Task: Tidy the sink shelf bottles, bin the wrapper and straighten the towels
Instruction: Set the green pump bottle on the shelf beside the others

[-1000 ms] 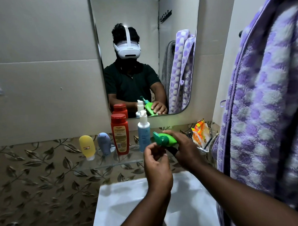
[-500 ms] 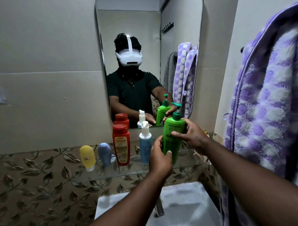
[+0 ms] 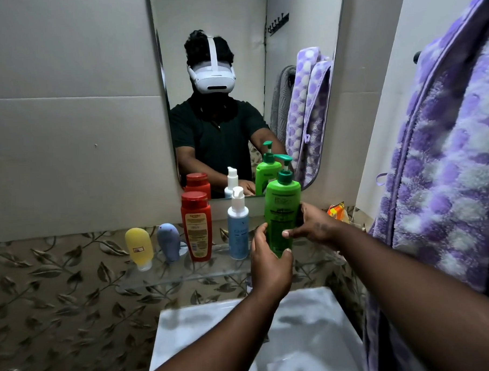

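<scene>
A green pump bottle stands upright at the right end of the glass shelf. My left hand wraps its lower part from the front. My right hand grips its right side, thumb across the front. To its left on the shelf stand a pale blue pump bottle, a red bottle, a grey-blue tube and a yellow tube. An orange wrapper lies behind my right hand, partly hidden. A purple checked towel hangs at the right.
A mirror above the shelf reflects a person wearing a white headset, the bottles and more towels. A white sink lies below my arms. Leaf-patterned tiles cover the wall under the shelf.
The green bottle was lying tilted in my right hand; it has been turned upright and brought down to the shelf's right end, both hands now around it.
</scene>
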`<action>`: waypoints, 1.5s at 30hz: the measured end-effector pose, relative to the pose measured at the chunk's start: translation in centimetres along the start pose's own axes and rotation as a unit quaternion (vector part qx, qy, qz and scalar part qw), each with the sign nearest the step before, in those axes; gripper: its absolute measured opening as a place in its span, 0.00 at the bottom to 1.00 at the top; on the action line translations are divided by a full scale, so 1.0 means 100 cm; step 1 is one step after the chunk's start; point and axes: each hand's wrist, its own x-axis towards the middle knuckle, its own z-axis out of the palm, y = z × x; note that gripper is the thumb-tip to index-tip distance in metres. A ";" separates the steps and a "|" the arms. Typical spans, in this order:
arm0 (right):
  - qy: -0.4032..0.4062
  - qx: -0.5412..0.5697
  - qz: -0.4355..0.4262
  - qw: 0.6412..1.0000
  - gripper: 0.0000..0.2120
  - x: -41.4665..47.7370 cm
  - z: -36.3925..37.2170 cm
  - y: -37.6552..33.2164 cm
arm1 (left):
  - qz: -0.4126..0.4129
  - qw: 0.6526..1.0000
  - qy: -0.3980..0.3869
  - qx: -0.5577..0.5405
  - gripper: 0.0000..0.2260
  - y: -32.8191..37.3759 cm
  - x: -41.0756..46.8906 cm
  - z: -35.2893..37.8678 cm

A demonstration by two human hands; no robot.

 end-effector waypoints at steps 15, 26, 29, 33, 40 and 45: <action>-0.019 -0.001 0.016 1.000 0.30 0.012 -0.007 0.001 | -0.003 1.000 -0.020 0.001 0.32 -0.009 0.004 0.000; 0.091 -0.066 -0.018 0.993 0.35 -0.003 0.006 0.005 | 0.003 0.998 -0.057 0.039 0.39 -0.009 0.009 0.007; 0.094 -0.125 -0.016 0.988 0.37 -0.009 0.006 0.005 | 0.000 0.995 -0.074 0.069 0.41 -0.007 0.011 0.010; 0.048 -0.109 -0.017 0.993 0.35 -0.016 0.003 0.003 | 0.007 0.997 -0.060 0.049 0.39 -0.006 0.013 0.018; 0.059 -0.048 0.002 0.997 0.30 -0.015 0.000 0.008 | 0.018 0.998 -0.020 0.055 0.28 -0.008 0.023 0.022; 0.114 -0.035 -0.001 0.993 0.34 -0.010 0.008 0.019 | 0.021 0.996 0.042 0.081 0.21 -0.012 0.025 0.020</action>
